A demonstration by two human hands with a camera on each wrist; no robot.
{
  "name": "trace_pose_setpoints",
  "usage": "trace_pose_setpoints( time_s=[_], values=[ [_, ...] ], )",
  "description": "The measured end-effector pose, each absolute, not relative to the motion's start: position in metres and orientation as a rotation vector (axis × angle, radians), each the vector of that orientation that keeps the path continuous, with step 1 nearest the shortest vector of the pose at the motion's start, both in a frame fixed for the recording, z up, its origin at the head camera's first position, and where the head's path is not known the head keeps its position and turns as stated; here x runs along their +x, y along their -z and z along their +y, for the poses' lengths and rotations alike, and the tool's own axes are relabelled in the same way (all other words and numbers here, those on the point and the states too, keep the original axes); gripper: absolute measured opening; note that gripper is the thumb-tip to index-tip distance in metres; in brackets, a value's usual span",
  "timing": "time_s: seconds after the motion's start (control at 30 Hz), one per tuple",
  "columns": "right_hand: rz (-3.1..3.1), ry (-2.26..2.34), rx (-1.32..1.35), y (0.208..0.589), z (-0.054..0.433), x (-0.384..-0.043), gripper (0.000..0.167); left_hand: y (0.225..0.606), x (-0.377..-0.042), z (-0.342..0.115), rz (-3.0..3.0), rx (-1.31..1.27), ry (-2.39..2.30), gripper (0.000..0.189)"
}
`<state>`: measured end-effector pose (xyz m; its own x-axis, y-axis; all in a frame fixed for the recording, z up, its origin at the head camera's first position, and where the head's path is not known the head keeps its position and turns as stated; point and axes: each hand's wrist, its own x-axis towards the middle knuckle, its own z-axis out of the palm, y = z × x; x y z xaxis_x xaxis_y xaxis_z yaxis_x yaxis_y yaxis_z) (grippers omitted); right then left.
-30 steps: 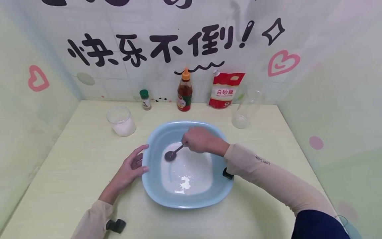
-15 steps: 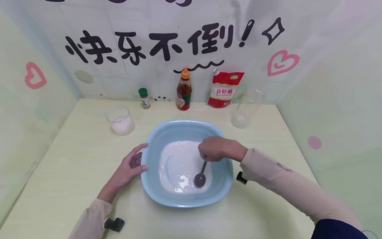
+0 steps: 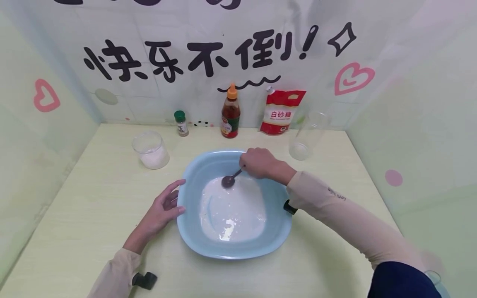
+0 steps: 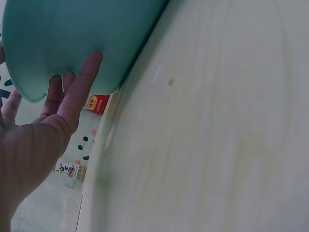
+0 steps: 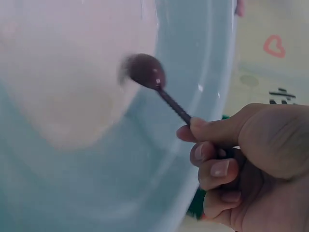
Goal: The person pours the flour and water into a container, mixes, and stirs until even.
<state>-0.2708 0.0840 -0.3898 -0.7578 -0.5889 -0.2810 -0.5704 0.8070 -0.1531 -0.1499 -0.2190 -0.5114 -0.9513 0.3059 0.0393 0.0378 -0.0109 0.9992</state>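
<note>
A light-blue plastic basin (image 3: 234, 251) stands on the table, with a glossy white layer (image 3: 238, 211) over its bottom. My right hand (image 3: 261, 162) grips the handle of a dark brown spoon (image 3: 228, 181) over the basin's far part. In the right wrist view, thumb and fingers curl round the handle, and the spoon's bowl (image 5: 147, 71) is at the white layer, slightly blurred. My left hand (image 3: 164, 209) touches the basin's left side, fingers spread. The left wrist view has its fairly straight fingers (image 4: 79, 89) against the basin's outer wall (image 4: 58, 38).
At the back left stands a glass jar (image 3: 152, 153) with white contents. Along the wall are a green-capped shaker (image 3: 181, 124), a sauce bottle (image 3: 230, 114) with an orange cap, and a red-and-white sugar pouch (image 3: 281, 114). A tall clear glass (image 3: 303, 142) is at the back right.
My right hand has swept the spoon from the basin's left part to its near right, then up to the far side. The left hand has stayed at the basin's side.
</note>
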Motion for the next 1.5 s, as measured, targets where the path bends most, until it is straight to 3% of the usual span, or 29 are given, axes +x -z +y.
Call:
trace_pose_setpoints(
  time_s=[0.37, 0.53, 0.87, 0.93, 1.1, 1.27, 1.5],
  values=[
    [2.440, 0.136, -1.174, 0.401, 0.052, -0.226, 0.018, 0.509, -0.150, -0.215, 2.078, 0.364, -2.075, 0.070],
    [2.318, 0.091, -1.144, 0.397, 0.059, -0.214, 0.015, 0.509, -0.149, -0.216, 2.074, 0.359, -2.075, 0.070],
    [2.430, -0.298, -0.842, 0.376, 0.107, -0.238, 0.002, 0.509, -0.149, -0.217, 2.093, 0.345, -2.042, 0.072],
    [2.529, -0.320, -0.813, 0.372, 0.113, -0.247, 0.007, 0.509, -0.149, -0.217, 2.093, 0.346, -2.042, 0.072],
    [2.767, -0.255, -0.895, 0.378, 0.110, -0.265, 0.024, 0.510, -0.149, -0.218, 2.073, 0.346, -2.062, 0.072],
    [2.751, 0.002, -0.929, 0.395, 0.092, -0.271, 0.018, 0.513, -0.150, -0.217, 2.052, 0.363, -2.077, 0.071],
    [2.578, 0.123, -1.050, 0.401, 0.068, -0.247, 0.015, 0.510, -0.150, -0.215, 2.067, 0.380, -2.082, 0.070]
  ],
)
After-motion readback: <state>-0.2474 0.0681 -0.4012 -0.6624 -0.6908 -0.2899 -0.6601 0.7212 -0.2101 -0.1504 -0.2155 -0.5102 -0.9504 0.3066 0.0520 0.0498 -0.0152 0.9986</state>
